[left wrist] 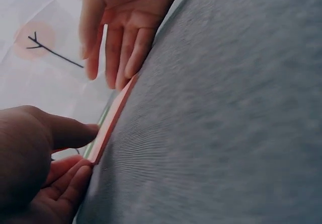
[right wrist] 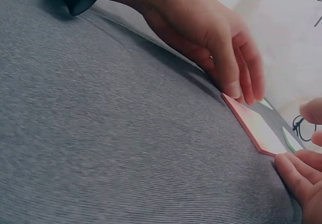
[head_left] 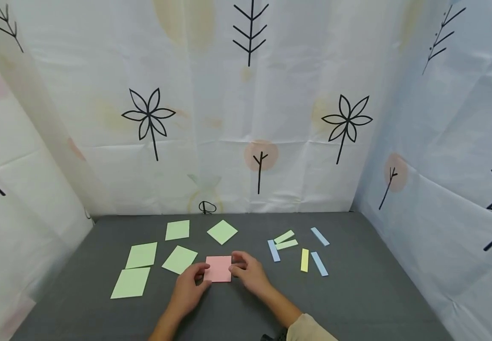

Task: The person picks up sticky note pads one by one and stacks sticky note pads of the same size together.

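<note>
A pink square pad of notes [head_left: 218, 268] lies flat on the grey cloth table [head_left: 356, 293], near its front middle. My left hand [head_left: 200, 274] is at the pad's left edge. In the left wrist view its thumb and fingers [left wrist: 70, 183] pinch the near corner of the pad [left wrist: 113, 121]. My right hand [head_left: 238, 266] is at the pad's right edge. Its fingers [left wrist: 118, 58] are fairly straight and touch that edge. In the right wrist view the pad [right wrist: 256, 128] lies between the left hand [right wrist: 236, 83] and the right fingertips [right wrist: 297, 176].
Several green square notes [head_left: 141, 255] lie left of and behind the pad. Right of it lie narrow paper strips in blue [head_left: 319, 264], yellow [head_left: 304, 260] and green [head_left: 286, 244]. Printed white curtains [head_left: 250, 118] wall the table at the back and both sides.
</note>
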Motion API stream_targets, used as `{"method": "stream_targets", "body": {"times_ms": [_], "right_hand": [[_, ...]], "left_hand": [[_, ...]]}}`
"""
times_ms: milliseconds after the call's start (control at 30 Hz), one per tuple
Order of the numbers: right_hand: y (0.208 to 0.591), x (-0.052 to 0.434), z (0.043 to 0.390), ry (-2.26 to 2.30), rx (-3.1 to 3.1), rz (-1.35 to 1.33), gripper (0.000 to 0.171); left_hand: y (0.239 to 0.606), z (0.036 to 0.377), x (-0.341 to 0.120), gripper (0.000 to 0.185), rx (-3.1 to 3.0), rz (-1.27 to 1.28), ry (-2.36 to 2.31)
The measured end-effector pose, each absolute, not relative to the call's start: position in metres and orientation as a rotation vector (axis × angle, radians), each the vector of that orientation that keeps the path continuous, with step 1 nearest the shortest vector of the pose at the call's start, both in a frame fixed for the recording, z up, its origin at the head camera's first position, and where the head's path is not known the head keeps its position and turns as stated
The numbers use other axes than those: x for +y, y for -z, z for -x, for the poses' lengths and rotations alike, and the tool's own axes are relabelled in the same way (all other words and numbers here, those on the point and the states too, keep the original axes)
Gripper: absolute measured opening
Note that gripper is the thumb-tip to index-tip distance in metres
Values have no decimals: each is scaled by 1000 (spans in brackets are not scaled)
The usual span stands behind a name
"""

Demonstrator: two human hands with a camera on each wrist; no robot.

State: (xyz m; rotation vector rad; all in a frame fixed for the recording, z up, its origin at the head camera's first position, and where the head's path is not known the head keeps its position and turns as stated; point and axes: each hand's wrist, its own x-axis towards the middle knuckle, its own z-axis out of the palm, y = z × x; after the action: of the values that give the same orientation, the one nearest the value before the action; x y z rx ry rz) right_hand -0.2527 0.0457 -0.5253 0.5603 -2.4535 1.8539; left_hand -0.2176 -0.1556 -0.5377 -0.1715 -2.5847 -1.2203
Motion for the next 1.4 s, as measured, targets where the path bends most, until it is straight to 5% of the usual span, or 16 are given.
{"method": "stream_targets", "body": {"times_ms": [633,967,1400], "right_hand": [[518,52,269,-730,-2683,-1159,35],[516,53,270,-279,-2502,-1254,14],[525,59,273,-604,-2467,-1211,15]], "left_hand": [[536,224,-170,30,-2591,-27,1258],[536,225,-170,29,-2592,-46,1322],[538,225,-173,26,-2595,-49,1368]]}}
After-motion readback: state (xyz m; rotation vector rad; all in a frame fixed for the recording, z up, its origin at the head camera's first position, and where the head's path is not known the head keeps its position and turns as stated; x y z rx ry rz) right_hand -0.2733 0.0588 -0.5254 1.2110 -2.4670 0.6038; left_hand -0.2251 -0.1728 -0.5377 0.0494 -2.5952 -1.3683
